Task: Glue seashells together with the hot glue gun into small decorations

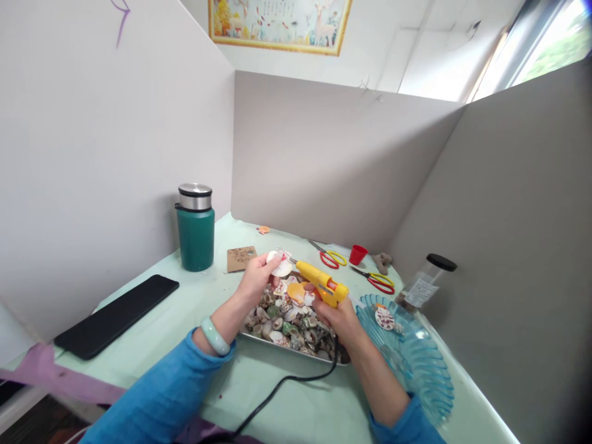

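Between the thumb and fingers of my left hand (257, 276) is a white seashell (280, 264) with a small red patch near its top. My right hand (341, 316) is wrapped round a yellow hot glue gun (319, 280), its nozzle pointing left at the shell's edge; I cannot tell if the tip touches. Below both hands lies a metal tray (296, 353) heaped with mixed seashells (282, 324). An orange shell (296, 293) rests on the heap under the glue gun. The gun's black cord (287, 381) runs down toward the table's front edge.
A green bottle (196, 239) and black phone-like slab (120, 314) stand and lie left. Behind are a brown card (241, 258), two pairs of scissors (330, 258) and a red cup (357, 254). Right are a blue glass plate (435, 376) and tilted jar (423, 283). Grey panels enclose the table.
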`<action>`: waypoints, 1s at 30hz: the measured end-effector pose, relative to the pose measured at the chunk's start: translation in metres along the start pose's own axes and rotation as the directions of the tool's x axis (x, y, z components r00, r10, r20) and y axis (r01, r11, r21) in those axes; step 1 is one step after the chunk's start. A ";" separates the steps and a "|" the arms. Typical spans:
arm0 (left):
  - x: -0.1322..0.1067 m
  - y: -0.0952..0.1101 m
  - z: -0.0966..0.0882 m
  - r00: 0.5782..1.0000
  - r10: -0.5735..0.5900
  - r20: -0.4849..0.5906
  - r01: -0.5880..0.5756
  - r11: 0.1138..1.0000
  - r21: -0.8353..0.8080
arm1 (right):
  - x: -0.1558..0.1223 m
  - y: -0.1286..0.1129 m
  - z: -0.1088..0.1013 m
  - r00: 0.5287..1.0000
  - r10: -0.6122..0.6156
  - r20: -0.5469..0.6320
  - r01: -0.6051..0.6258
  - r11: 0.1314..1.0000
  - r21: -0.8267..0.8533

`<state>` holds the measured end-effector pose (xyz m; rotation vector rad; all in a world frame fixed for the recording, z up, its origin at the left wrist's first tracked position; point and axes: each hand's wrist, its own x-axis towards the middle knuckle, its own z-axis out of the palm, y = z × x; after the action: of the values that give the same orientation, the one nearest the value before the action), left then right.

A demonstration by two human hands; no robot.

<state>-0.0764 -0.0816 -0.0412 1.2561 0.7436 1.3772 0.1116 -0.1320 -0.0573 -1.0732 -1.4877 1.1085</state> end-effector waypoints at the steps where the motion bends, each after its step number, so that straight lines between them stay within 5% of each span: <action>1: 0.000 0.000 0.000 1.000 0.002 0.003 -0.002 1.000 -0.002 | 0.000 0.000 0.000 1.000 0.000 0.003 0.000 1.000 0.000; 30: -0.002 -0.002 0.000 0.987 -0.070 0.143 0.046 0.986 0.160 | 0.000 0.003 0.000 0.998 -0.057 -0.015 0.056 0.996 -0.072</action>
<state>-0.0760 -0.0835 -0.0436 1.4313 0.7902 1.1824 0.1120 -0.1312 -0.0597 -1.0804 -1.5453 1.0104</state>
